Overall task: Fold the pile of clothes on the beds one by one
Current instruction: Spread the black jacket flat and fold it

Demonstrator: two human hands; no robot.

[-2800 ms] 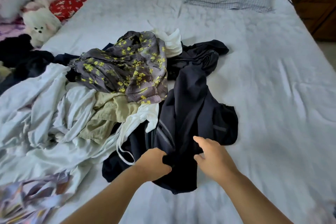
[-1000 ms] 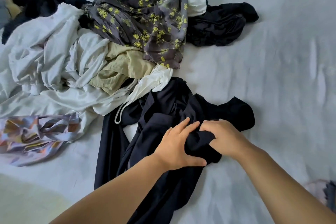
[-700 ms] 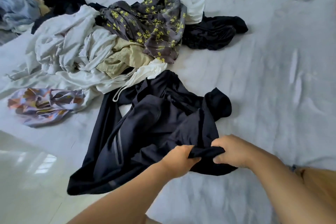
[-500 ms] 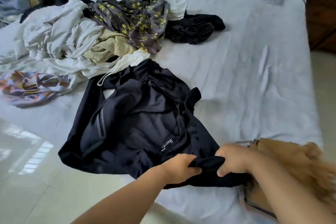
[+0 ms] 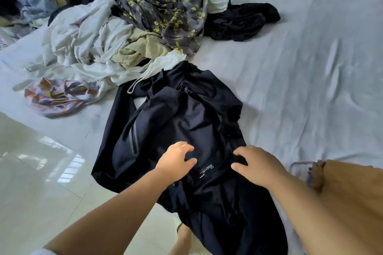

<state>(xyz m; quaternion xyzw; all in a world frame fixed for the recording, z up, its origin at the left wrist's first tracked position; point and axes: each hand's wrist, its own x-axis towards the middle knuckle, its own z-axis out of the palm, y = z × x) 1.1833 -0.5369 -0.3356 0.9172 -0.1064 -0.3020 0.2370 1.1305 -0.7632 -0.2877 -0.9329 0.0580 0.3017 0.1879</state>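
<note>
A dark navy jacket [image 5: 180, 122] lies spread on the white bed [image 5: 300, 80], its lower part hanging over the near edge towards the floor. My left hand [image 5: 176, 162] lies on its middle and pinches the fabric between bent fingers and thumb. My right hand [image 5: 256, 164] sits just to the right, its fingers curled into a fold of the same jacket. The pile of clothes [image 5: 107, 41] lies behind to the left: white pieces, a beige one, and a grey garment with yellow flowers [image 5: 174, 12].
A black garment [image 5: 242, 19] lies right of the pile and a colourful patterned cloth [image 5: 60, 95] at its near left. More clothes and a plush toy sit at the far left. Glossy tiled floor [image 5: 37, 172] borders the bed's corner. Tan fabric [image 5: 348, 196] is at my right.
I pulled the navy jacket out of the pile towards the near edge of the bed. Both hands have moved from its bunched hem up onto its middle, and the jacket lies flatter.
</note>
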